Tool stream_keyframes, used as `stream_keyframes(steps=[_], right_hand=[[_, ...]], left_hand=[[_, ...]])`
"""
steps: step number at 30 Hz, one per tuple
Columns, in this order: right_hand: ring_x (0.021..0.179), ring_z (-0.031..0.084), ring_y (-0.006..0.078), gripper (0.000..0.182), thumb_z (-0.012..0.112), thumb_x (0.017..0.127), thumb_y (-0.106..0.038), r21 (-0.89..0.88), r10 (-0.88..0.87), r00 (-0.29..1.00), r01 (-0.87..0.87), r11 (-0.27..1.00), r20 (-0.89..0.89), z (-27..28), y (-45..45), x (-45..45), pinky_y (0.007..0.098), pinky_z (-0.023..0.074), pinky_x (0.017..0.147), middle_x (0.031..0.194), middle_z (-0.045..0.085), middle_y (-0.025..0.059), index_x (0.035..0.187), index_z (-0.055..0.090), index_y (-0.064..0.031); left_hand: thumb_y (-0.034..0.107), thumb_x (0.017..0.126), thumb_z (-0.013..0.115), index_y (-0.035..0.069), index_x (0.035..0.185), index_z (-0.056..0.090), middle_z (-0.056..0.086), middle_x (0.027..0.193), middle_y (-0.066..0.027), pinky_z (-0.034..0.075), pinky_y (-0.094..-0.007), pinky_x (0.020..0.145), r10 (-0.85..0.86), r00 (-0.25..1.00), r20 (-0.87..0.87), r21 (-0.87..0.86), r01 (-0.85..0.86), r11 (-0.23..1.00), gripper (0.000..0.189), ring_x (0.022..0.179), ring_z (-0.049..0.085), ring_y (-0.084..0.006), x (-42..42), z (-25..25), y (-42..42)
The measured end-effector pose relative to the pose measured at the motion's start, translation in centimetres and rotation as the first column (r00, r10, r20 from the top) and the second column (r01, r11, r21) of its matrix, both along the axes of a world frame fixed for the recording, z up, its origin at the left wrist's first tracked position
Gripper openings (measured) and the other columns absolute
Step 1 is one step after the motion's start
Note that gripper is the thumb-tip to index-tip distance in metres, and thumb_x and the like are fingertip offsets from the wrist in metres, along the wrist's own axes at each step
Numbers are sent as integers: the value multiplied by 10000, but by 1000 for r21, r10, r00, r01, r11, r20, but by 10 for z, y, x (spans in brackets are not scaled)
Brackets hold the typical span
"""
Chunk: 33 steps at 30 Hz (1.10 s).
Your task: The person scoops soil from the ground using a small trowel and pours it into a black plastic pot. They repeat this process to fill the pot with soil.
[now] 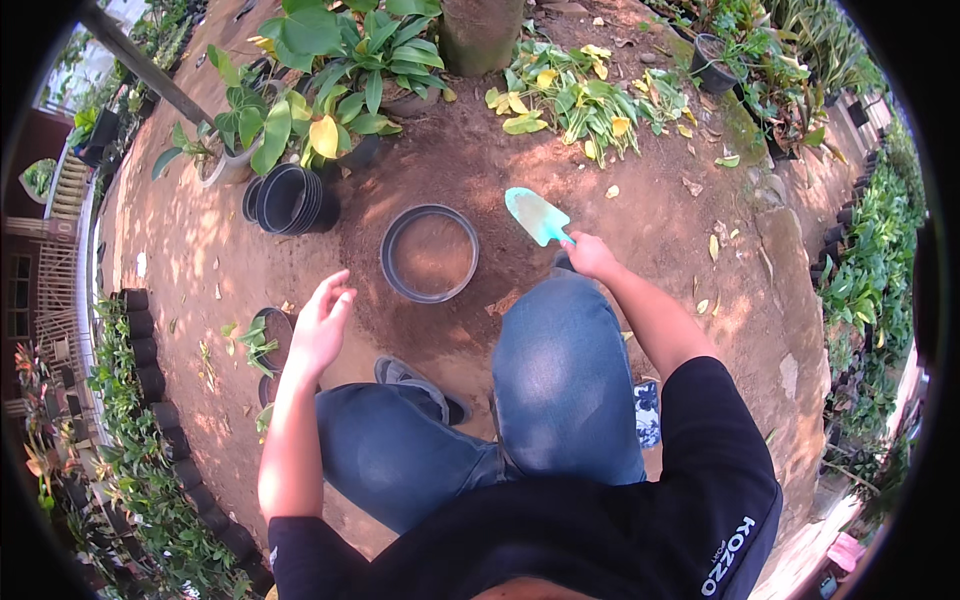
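Observation:
My right hand [589,255] grips the handle of a turquoise garden trowel [538,215], whose soil-smeared blade points up and to the left, over the ground. My left hand [324,319] is raised with nothing in it, its fingers apart and slightly bent. Between the hands, farther forward, a round black plastic pot [386,259] holds brown soil [433,255] and stands on the dirt. Beyond my left hand is a stack of black plastic pots [289,199]. Just left of that hand, a potted plant [259,345] has drooping leaves.
A tree trunk [480,34] rises at the top, with uprooted leafy plants [592,97] lying to its right. Large-leaved potted plants [375,56] stand at its left. Stone edging [795,277] borders the right side; a row of potted greenery [142,427] lines the left.

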State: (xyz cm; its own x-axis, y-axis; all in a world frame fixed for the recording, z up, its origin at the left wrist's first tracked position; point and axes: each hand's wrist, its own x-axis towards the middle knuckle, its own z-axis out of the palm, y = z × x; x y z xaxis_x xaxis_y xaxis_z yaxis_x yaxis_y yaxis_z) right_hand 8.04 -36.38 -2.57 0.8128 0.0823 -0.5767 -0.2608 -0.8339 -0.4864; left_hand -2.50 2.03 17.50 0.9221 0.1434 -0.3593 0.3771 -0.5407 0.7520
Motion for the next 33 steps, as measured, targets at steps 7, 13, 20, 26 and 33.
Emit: stream_keyframes(steps=[7,13,20,26,33], right_hand=[[935,568,393,350,395,906,-380,-66,-31,998,34,997,56,-74,29,24,490,448,800,973,604,213,1071,493,-88],[903,577,397,347,380,909,-381,-55,-91,993,96,994,75,-98,59,37,493,450,785,925,611,223,1053,494,-86],[874,566,417,358,414,896,-374,11,20,998,-20,1000,63,-91,70,21,497,441,780,887,606,243,1039,523,-64],[985,542,381,387,437,889,-378,61,31,998,-35,998,62,-40,65,15,464,428,841,963,599,232,1036,565,-44],[434,565,203,352,489,885,-334,144,129,990,-136,980,56,81,66,28,352,465,473,626,596,126,1080,583,-56]], left_hand=[[-14,812,388,69,1317,352,616,963,-135,444,-310,836,-91,970,-225,60,107,993,513,894,593,-216,-40,-10,-15],[40,825,403,60,1299,363,624,950,-150,446,-345,832,-225,904,-363,121,285,951,476,910,599,-272,-10,-18,-21],[100,833,401,47,1279,379,621,959,-160,433,-363,854,-345,851,-396,114,418,901,450,936,585,-307,-1,-18,-34],[60,793,406,76,1294,381,635,946,-129,443,-342,841,-357,871,-338,135,420,897,502,912,599,-256,-8,-21,-27],[83,801,392,64,1280,405,634,948,-139,445,-332,841,-254,885,-390,236,363,902,480,915,604,-237,-17,-28,-13]])
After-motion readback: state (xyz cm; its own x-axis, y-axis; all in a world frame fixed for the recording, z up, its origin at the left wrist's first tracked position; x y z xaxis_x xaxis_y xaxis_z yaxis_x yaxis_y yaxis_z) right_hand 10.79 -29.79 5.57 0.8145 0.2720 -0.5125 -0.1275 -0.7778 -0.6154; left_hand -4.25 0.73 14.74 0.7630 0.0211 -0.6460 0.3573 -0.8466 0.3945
